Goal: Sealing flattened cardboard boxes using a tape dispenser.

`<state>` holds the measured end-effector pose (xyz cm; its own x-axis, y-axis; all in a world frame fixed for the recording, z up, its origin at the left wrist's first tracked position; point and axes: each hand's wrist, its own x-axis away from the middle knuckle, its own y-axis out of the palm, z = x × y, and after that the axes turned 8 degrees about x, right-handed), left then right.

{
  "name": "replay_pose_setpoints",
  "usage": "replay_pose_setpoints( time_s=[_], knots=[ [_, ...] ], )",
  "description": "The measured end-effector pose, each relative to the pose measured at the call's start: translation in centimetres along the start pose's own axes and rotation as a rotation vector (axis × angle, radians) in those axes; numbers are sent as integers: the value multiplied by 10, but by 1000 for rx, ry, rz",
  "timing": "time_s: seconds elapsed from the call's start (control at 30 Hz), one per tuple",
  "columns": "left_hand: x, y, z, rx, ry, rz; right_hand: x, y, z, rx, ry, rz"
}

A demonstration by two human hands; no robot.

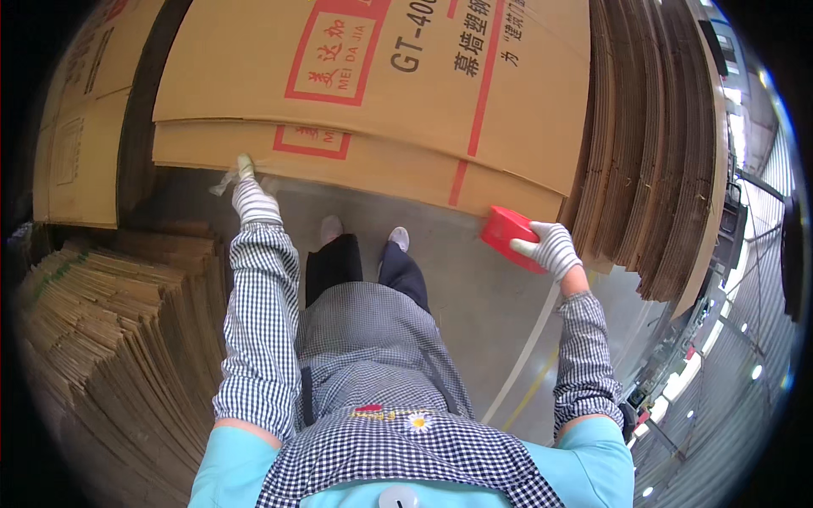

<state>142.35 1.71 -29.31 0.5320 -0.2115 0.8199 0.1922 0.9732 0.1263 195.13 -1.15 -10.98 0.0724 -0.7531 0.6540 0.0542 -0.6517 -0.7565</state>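
Note:
Flat printed cardboard cartons (pixel 398 110) lie stacked in front of me, the lower sheet (pixel 212 146) jutting toward me past the top one. My left hand (pixel 255 196), in a striped white glove, is at that sheet's near edge, thumb over it and the other fingers partly hidden and blurred. A whitish, see-through scrap (pixel 223 183) shows beside these fingers; whether they hold it too is unclear. In my gloved right hand (pixel 555 249) is a red plastic block-like object (pixel 511 238), close to the stack's near right corner. Its exact kind does not show.
Tall layered cardboard stacks (pixel 648 127) rise on the right. More flattened cardboard (pixel 118 330) stands at the lower left, and another carton stack (pixel 80 152) at the far left. Grey floor (pixel 474 313) with a white and a yellow line runs below.

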Motion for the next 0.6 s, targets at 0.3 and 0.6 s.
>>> replay_pose_setpoints(
  time_s=[0.3,0.6],
  knots=[
    [43,6,9,25,88,-112,-46,38,-106,1049,-132,-148],
    [107,-12,-28,-523,1297,-16,81,56,45,439,323,-13]
  ],
)
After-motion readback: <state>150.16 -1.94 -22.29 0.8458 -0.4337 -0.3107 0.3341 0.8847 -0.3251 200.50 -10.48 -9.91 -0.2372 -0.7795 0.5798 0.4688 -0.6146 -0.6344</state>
